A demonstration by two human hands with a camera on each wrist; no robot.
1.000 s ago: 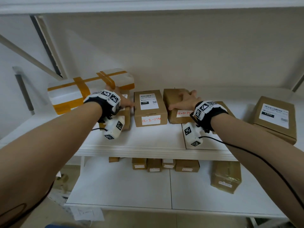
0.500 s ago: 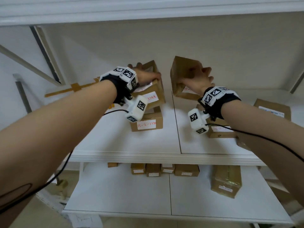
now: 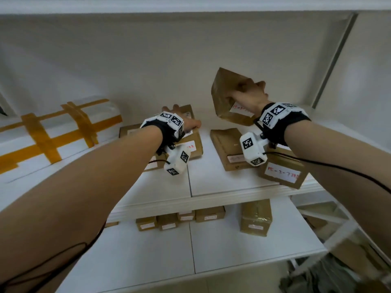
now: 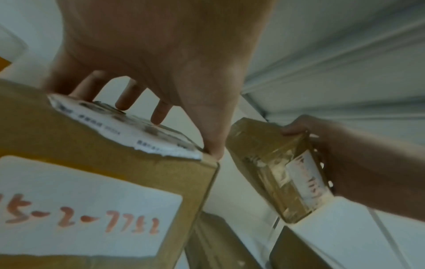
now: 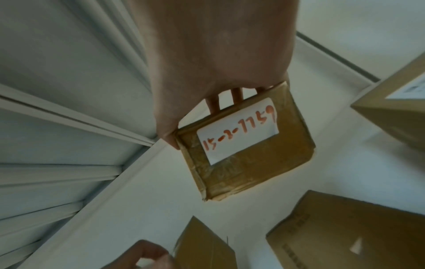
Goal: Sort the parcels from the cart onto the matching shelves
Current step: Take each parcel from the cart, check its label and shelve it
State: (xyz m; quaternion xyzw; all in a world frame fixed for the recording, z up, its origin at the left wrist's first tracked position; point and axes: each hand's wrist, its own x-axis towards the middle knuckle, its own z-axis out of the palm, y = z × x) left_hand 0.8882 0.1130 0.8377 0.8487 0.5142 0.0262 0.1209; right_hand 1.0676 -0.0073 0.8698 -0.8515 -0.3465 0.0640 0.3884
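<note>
Under both hands runs a white shelf (image 3: 169, 187) of flat panels, with a pale wall (image 3: 148, 60) behind it. The right hand (image 3: 248, 96) holds a taped parcel (image 3: 222, 98) lifted above the shelf, fingers curled round it. The left hand (image 3: 186, 121) grips a labelled box (image 4: 92, 145) standing on another box. Left of that hand lies a white package with orange tape (image 3: 53, 136). Below the hands, a lower shelf (image 3: 232, 250) carries small boxes (image 3: 179, 218).

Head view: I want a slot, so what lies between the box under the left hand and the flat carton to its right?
Only bare white shelf separates the box under the left hand from the flat carton, head view.
</note>
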